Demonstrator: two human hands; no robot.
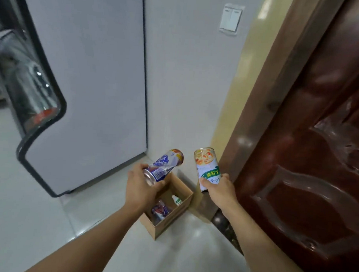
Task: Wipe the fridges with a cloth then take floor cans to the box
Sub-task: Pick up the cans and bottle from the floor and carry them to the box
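My left hand grips a blue and white can, tilted with its far end up, above the open cardboard box on the floor. My right hand holds a second can with a green and white label nearly upright, just right of the box. Inside the box lie a crumpled blue and red can and a small white bottle. The white fridge stands to the left, behind the box. No cloth is in view.
A dark brown door fills the right side, with its frame close to my right hand. A light switch sits on the white wall above. The fridge's dark-framed glass door is at the far left. Pale floor tiles spread below.
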